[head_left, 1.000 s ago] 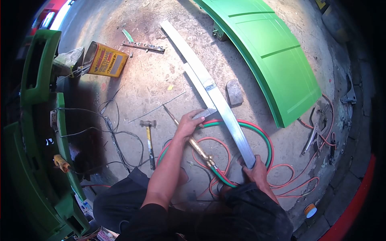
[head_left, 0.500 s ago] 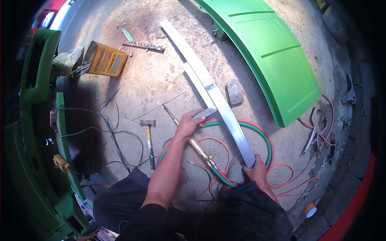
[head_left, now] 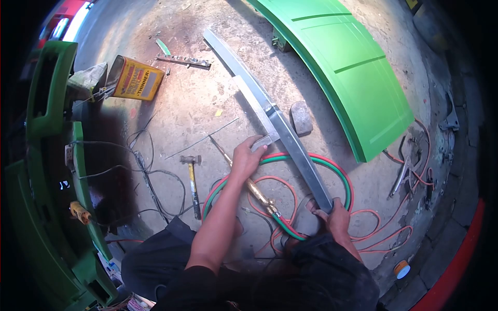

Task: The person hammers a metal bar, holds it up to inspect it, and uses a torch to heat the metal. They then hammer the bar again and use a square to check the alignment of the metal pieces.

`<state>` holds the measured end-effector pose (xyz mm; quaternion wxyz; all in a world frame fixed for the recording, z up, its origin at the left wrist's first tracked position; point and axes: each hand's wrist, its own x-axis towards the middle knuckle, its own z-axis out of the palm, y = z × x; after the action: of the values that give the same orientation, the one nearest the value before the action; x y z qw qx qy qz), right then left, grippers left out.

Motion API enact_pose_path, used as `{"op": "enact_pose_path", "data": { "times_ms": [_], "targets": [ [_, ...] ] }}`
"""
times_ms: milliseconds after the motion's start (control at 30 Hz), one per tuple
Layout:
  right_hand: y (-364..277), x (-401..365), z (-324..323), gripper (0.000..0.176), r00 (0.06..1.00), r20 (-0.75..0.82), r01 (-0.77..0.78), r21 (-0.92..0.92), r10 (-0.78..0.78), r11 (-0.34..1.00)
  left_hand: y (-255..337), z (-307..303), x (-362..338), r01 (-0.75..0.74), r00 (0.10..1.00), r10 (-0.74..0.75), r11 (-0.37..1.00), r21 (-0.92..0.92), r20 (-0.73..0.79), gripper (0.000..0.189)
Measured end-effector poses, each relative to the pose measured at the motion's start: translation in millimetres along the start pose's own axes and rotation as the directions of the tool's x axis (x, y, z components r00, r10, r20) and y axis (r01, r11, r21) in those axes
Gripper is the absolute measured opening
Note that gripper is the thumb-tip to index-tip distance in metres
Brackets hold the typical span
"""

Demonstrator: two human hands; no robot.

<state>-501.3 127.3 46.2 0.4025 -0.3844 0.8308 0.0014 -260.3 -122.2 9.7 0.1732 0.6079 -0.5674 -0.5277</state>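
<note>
Your right hand (head_left: 337, 217) wraps the near end of the long grey steel bar (head_left: 298, 155), steadying it on the concrete floor (head_left: 207, 103). Your left hand (head_left: 245, 159) curls over the short grey steel strip (head_left: 254, 109), apparently pressing it against the bar's left side.

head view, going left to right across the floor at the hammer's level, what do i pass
loose wires → hammer → left hand → metal bar → green panel → pliers
</note>
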Motion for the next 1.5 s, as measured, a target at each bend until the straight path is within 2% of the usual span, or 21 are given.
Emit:
{"op": "enact_pose_path", "data": {
  "times_ms": [33, 67, 133, 200, 267, 300, 333, 400, 533, 633, 1133, 1500],
  "targets": [
    [0.9, -0.1, 5.2, 0.057, 1.0, -0.003, 0.0, 0.002, 0.0, 1.0, 3.7, 1.1, 2.3, -0.052, 0.999, 0.051, 0.995, 0.08, 0.017, 0.038],
    [1.2, -1.1, 12.2, 0.053, 1.0, -0.009, 0.022, -0.027, -0.022, 0.999, 7.0, 1.2, 2.0, -0.057, 0.998, 0.056, 0.995, 0.081, 0.018, 0.038],
    [-1.9, -2.9, 17.0, 0.049, 0.999, -0.014, 0.041, -0.052, -0.042, 0.998, 14.1, 0.1, 0.3, 0.086, 0.996, -0.087, 0.995, 0.043, 0.014, 0.037],
    [-4.0, -7.9, 20.0, 0.041, 0.985, -0.104, 0.132, -0.049, -0.136, 0.99, 10.7, -7.7, -0.8, 0.124, 0.991, -0.125, 0.992, 0.007, 0.051, 0.037],
    [-0.5, -6.7, 23.8, 0.038, 0.982, -0.112, 0.152, -0.023, -0.154, 0.988, 3.4, -11.0, 2.7, 0.157, 0.983, -0.153, 0.987, -0.036, 0.099, 0.038],
    [1.4, -6.0, 26.5, 0.035, 0.977, -0.115, 0.183, 0.003, -0.181, 0.983, -4.4, -11.8, 4.2, 0.19, 0.978, -0.176, 0.974, -0.123, 0.114, 0.038],
    [2.2, -6.9, 28.7, 0.035, 0.978, -0.116, 0.177, 0.004, -0.175, 0.984, -8.1, -11.6, 3.8, 0.225, 0.971, -0.201, 0.952, -0.208, 0.129, 0.038],
    [1.6, -8.5, 32.2, 0.035, 0.976, -0.149, 0.173, 0.103, -0.156, 0.98, -15.3, -9.7, 3.7, 0.231, 0.97, -0.204, 0.942, -0.242, 0.134, 0.038],
    [-0.3, -8.9, 32.5, 0.033, 0.986, -0.143, 0.11, 0.148, -0.089, 0.983, -18.3, -6.0, 0.5, 0.23, 0.971, -0.194, 0.918, -0.324, 0.138, 0.038],
    [0.5, -8.3, 33.2, 0.032, 0.986, -0.148, 0.095, 0.16, -0.071, 0.983, -21.2, -4.4, -0.5, 0.227, 0.969, -0.18, 0.918, -0.325, 0.167, 0.043],
    [4.8, -9.8, 43.0, 0.031, 0.975, -0.205, 0.124, 0.153, -0.091, 0.98, -16.1, -2.3, -12.9, 0.247, 0.964, -0.204, 0.927, -0.283, 0.173, 0.043],
    [1.2, -13.9, 40.2, 0.031, 0.979, -0.19, 0.123, 0.253, -0.076, 0.96, -21.5, -2.7, -10.3, 0.234, 0.966, -0.189, 0.928, -0.291, 0.176, 0.04]
  ]
}}
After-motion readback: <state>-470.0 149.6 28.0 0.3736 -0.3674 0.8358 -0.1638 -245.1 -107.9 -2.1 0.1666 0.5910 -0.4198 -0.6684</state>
